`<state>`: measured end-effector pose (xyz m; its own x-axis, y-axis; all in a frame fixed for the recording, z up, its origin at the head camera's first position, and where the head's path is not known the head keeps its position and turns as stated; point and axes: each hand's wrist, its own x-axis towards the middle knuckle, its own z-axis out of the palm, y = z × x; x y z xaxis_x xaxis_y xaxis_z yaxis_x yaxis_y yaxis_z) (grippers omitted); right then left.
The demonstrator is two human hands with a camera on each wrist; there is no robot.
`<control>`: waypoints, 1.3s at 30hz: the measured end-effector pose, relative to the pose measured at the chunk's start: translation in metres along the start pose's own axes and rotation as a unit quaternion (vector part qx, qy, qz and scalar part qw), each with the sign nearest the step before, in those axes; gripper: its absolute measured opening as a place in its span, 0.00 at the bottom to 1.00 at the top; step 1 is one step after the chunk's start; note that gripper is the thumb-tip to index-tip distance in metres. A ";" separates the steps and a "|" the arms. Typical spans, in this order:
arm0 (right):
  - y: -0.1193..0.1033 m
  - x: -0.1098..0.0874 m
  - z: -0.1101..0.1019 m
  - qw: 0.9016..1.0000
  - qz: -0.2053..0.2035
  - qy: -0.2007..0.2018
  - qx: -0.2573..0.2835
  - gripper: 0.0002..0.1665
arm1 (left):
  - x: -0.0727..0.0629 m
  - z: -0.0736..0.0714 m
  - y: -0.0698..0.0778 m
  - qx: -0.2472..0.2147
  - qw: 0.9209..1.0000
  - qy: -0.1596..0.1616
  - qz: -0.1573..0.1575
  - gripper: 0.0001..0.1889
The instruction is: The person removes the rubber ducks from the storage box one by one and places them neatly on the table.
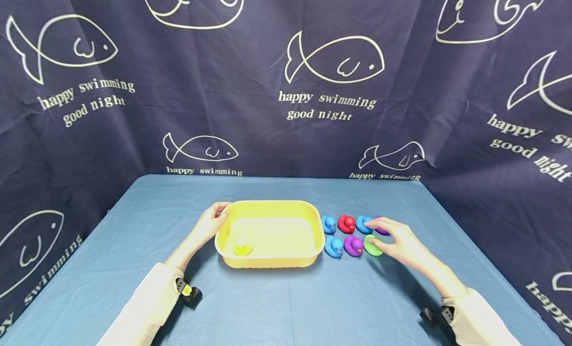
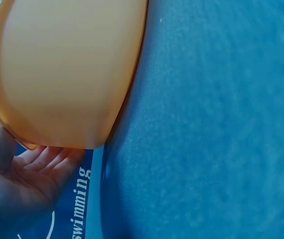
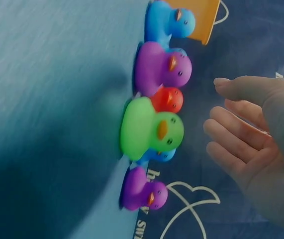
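Note:
A yellow tub (image 1: pixel 270 262) stands on the table, with one yellow rubber duck (image 1: pixel 243 247) in its near left corner. My left hand (image 1: pixel 210 223) grips the tub's left end; in the left wrist view its fingers (image 2: pixel 57 160) lie against the outside, below the rim. My right hand (image 1: pixel 402 242) hovers over the right end of two rows of rubber ducks, thumb and fingers apart and holding nothing. Nearest to it is a green duck (image 3: pixel 139 129), with a purple duck (image 3: pixel 141 191) partly hidden behind the hand in the head view. A gap separates hand and ducks in the right wrist view.
Blue ducks (image 1: pixel 333 246), a red duck (image 1: pixel 346 224) and another purple duck (image 1: pixel 353 245) stand between the tub and my right hand. A blue cloth (image 1: pixel 268 306) covers the table. Dark blue curtains (image 1: pixel 268 78) with white fish prints hang around its back and sides.

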<state>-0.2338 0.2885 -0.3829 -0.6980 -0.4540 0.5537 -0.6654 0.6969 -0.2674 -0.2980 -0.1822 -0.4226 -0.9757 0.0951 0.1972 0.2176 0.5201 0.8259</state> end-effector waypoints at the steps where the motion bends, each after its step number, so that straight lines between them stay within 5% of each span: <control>1: -0.002 0.002 0.001 1.000 -0.003 0.000 0.002 0.23 | 0.000 0.000 0.000 -0.001 1.000 0.000 0.000 0.18; 25: -0.030 0.034 0.027 0.995 -0.068 -0.022 0.063 0.25 | 0.000 -0.001 0.001 -0.002 1.000 -0.006 0.001 0.18; 39: -0.050 0.053 0.037 0.993 -0.061 -0.060 0.086 0.25 | -0.001 -0.001 0.001 -0.012 1.000 -0.013 -0.004 0.18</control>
<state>-0.2477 0.2089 -0.3696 -0.6285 -0.5997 0.4954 -0.7755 0.5319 -0.3401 -0.2967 -0.1827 -0.4211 -0.9778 0.1137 0.1761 0.2095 0.5002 0.8402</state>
